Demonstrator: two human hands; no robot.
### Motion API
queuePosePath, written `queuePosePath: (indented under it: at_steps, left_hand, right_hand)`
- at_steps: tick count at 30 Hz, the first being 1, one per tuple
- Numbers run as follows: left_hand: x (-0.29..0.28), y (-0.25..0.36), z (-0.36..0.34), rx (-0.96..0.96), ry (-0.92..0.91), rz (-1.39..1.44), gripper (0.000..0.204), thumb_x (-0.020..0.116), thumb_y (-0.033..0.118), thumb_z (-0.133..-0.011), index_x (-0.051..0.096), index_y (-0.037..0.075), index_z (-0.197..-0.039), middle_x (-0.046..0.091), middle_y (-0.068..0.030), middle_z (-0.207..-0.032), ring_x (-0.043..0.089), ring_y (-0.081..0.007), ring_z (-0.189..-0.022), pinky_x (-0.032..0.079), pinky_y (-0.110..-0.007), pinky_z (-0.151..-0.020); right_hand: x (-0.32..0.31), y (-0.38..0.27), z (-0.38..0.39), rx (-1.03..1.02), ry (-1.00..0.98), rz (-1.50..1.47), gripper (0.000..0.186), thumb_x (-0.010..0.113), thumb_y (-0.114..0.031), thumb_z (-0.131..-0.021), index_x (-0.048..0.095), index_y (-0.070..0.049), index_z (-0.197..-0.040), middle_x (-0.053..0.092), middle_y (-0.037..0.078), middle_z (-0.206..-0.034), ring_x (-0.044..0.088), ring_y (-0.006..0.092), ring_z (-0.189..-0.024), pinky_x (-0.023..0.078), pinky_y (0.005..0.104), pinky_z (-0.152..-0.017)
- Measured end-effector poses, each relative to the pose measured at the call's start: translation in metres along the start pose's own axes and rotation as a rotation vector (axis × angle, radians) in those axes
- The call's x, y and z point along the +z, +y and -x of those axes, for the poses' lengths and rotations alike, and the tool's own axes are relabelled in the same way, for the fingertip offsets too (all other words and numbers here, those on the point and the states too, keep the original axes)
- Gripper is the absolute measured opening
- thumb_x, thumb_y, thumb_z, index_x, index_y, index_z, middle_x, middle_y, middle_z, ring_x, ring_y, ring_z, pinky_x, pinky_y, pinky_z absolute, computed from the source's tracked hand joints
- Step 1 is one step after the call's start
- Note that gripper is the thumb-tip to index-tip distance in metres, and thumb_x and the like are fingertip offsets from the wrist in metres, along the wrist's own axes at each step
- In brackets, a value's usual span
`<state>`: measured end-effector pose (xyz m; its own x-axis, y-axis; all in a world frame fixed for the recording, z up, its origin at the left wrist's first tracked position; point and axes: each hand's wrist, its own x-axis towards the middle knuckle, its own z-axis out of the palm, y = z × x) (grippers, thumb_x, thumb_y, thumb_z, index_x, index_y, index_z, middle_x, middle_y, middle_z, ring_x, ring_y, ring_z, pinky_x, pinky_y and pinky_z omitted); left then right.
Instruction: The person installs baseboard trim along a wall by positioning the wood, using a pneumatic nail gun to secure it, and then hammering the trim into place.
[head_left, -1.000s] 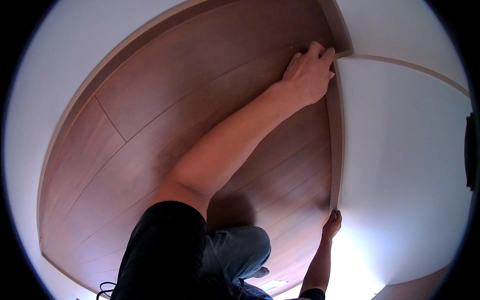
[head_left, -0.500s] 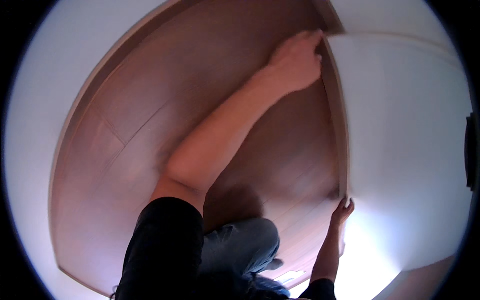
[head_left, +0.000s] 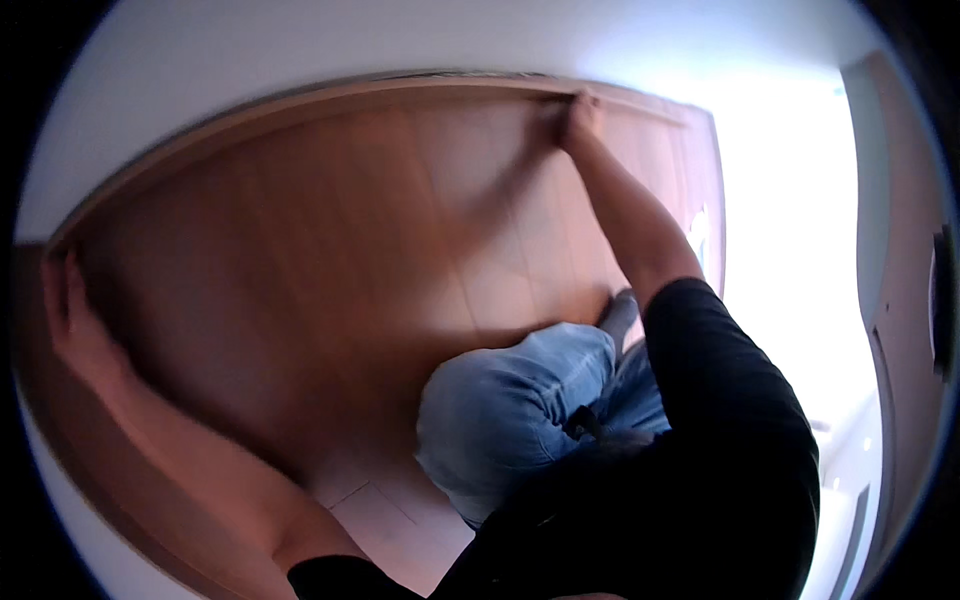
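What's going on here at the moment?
A person in blue jeans is low over a brown plank floor, both bare hands out to the trim along the foot of the pale wall. The right hand is at the trim strip; the left hand is near the left corner. Blur hides whether either grips anything.

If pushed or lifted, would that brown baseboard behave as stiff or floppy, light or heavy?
The baseboard is likely light for its size, since it looks slim. Being long and narrow, it may flex slightly mid-span, though its even, board-like edge suggests it wouldn't flop.
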<state>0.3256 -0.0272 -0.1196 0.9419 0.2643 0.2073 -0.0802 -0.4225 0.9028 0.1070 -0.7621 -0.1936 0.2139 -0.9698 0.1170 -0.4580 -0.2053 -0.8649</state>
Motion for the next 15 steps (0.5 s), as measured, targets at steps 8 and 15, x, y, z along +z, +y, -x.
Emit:
queuePosePath:
  at_steps: [8, 15]
  left_hand:
    - [0.028, 0.022, 0.039, -0.045, -0.135, -0.04, 0.045, 0.054, 0.037, -0.105, 0.061, 0.018, -0.146, 0.044, -0.0083, -0.162, 0.036, -0.0285, -0.151, 0.022, -0.05, -0.127]
    - [0.028, 0.026, 0.033, -0.093, -0.075, -0.028, 0.051, 0.055, 0.036, -0.105, 0.054, 0.015, -0.151, 0.048, -0.0095, -0.158, 0.038, -0.0293, -0.15, 0.024, -0.051, -0.126]
  right_hand:
    - [-0.052, -0.059, 0.004, -0.112, 0.098, 0.283, 0.057, 0.047, -0.046, -0.103, 0.055, 0.002, -0.133, 0.058, 0.03, -0.138, 0.053, 0.0441, -0.13, 0.041, 0.0498, -0.108]
    - [-0.047, -0.063, 0.006, -0.029, 0.013, 0.411, 0.078, 0.036, -0.056, -0.104, 0.025, -0.005, -0.162, 0.047, 0.024, -0.155, 0.043, 0.0446, -0.143, 0.03, 0.0504, -0.12]
